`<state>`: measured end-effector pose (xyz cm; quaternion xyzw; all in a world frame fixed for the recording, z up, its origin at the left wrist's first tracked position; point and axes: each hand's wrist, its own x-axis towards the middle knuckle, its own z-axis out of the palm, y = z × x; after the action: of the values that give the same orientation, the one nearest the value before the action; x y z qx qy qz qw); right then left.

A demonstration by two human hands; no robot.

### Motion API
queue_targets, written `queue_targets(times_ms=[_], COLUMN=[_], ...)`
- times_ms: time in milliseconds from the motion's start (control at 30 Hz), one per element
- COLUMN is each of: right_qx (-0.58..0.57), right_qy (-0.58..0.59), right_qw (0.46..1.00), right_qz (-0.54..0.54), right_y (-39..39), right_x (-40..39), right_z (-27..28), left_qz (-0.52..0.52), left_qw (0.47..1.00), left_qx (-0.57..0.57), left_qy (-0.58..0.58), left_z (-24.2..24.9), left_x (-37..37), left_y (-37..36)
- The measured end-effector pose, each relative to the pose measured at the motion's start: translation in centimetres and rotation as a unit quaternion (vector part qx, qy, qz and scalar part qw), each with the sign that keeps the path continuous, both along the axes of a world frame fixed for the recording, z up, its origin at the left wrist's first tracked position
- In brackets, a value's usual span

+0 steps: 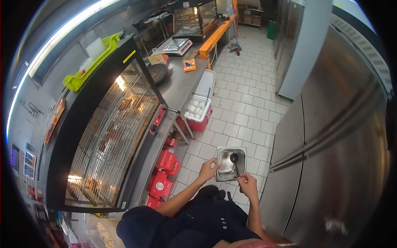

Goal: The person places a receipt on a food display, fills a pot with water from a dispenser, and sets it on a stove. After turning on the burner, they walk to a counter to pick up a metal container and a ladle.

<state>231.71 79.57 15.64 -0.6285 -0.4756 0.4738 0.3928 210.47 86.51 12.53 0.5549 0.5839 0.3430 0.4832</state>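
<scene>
A square metal pan (222, 170) is held out over the tiled floor, in front of my body. My left hand (208, 170) has its thumb and fingers closed on the pan's left edge. A black ladle (234, 158) lies in the pan with its round bowl near the top and its handle slanting down to the right. At the lower right corner of the pan my right hand (248, 184) grips the ladle's handle. Whether that hand also touches the pan's rim cannot be made out.
A lit warming cabinet (142, 70) stands at left beside a steel counter (178, 80). Under it are red boxes (159, 184) and an open cooler (196, 115) with white items. Steel refrigerator doors (326, 144) line the right. A tiled aisle (244, 95) runs ahead.
</scene>
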Motion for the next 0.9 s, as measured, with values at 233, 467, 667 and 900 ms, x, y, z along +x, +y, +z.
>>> queue_targets(times_ms=[233, 467, 667, 900], right_qx=[-0.023, -0.037, 0.024, 0.035], right_qy=[0.154, 0.307, 0.255, 0.231], right_qw=[0.987, 0.945, 0.913, 0.881], right_qz=[0.048, -0.111, -0.318, -0.411], right_y=[22.7, 43.8, 55.8, 70.3], right_x=[5.4, 11.5, 20.0, 29.2], right_z=[-1.6, -3.1, -3.6, -6.7], left_qz=[0.097, 0.107, -0.018, -0.079], left_qw=[0.993, 0.991, 0.881, 0.691], left_qx=[-0.019, 0.069, 0.379, 0.601], left_qy=[-0.072, -0.034, 0.282, 0.394], left_z=[-3.7, -6.7, -0.4, 6.0], left_x=[1.4, 7.4, 14.4, 20.0], left_y=[20.2, 45.6, 71.4, 103.9])
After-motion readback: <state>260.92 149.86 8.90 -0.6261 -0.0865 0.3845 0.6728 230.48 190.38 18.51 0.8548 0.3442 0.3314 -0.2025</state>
